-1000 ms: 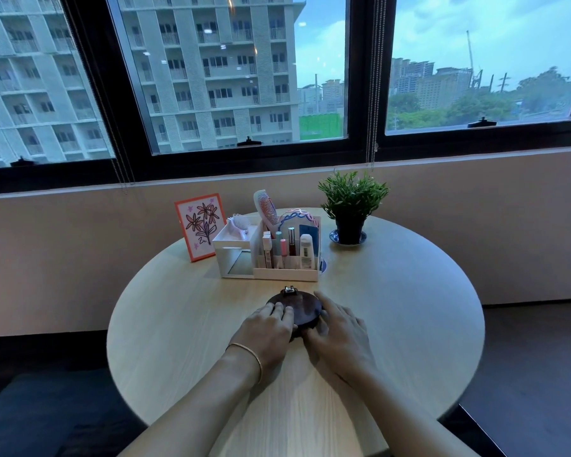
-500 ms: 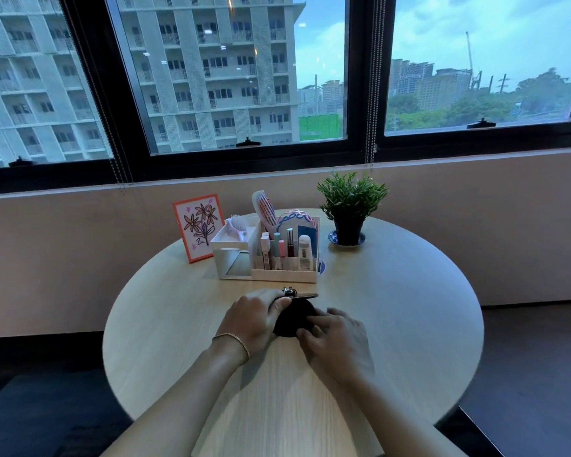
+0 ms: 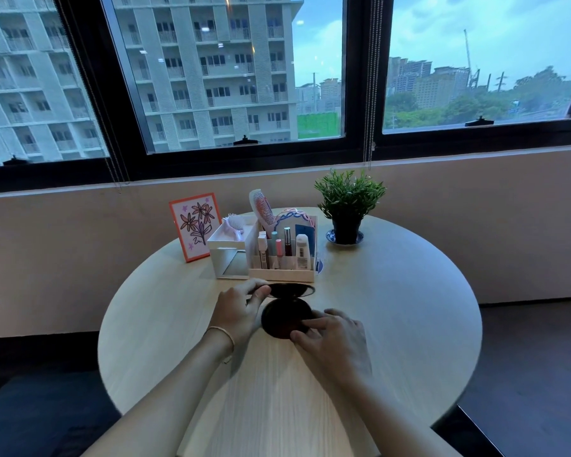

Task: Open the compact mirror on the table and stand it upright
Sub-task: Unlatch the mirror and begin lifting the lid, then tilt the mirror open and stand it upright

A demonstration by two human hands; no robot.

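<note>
Compact mirror lid now raised, organizer holding cosmetics

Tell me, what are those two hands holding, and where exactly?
The compact mirror: the left hand pinches the raised lid's left edge, the right hand presses fingertips on the base's near right rim.

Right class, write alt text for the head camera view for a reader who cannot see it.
Two bare hands open a dark round compact mirror on a pale round table: the left hand lifts its lid, the right hand steadies its base. Behind stand a cosmetics organizer, a flower picture and a potted plant.
</note>
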